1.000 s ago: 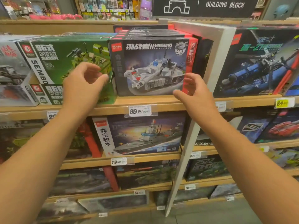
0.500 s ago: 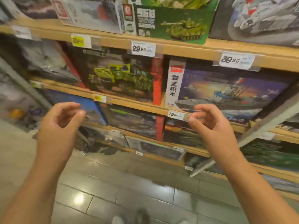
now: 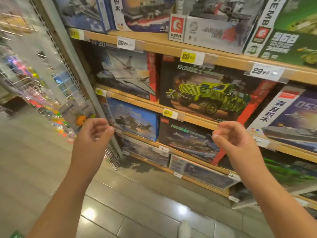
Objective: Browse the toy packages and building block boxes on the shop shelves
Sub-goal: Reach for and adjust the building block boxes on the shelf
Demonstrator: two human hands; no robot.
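Observation:
Building block boxes fill the wooden shelves [image 3: 171, 47]. A black box with a green truck [image 3: 209, 93] stands on the second shelf, next to a jet plane box [image 3: 127, 73]. Below them are a blue fighter jet box [image 3: 133, 119] and a dark box [image 3: 187, 140]. My left hand [image 3: 93, 134] hovers in front of the shelf's left end, fingers loosely curled, holding nothing. My right hand [image 3: 235, 138] hangs in front of the dark box with relaxed curled fingers, touching no box.
A grey metal upright [image 3: 72, 54] ends the shelf on the left. Beyond it, a wire rack [image 3: 34, 79] carries bright hanging toys. Yellow and white price tags [image 3: 188, 56] line the shelf edges. Grey tiled floor [image 3: 130, 203] lies below, with a shoe tip showing.
The view has swung down and to the left along the shelves. Both hands dropped from the top-shelf tank box and now hover empty before the lower shelves.

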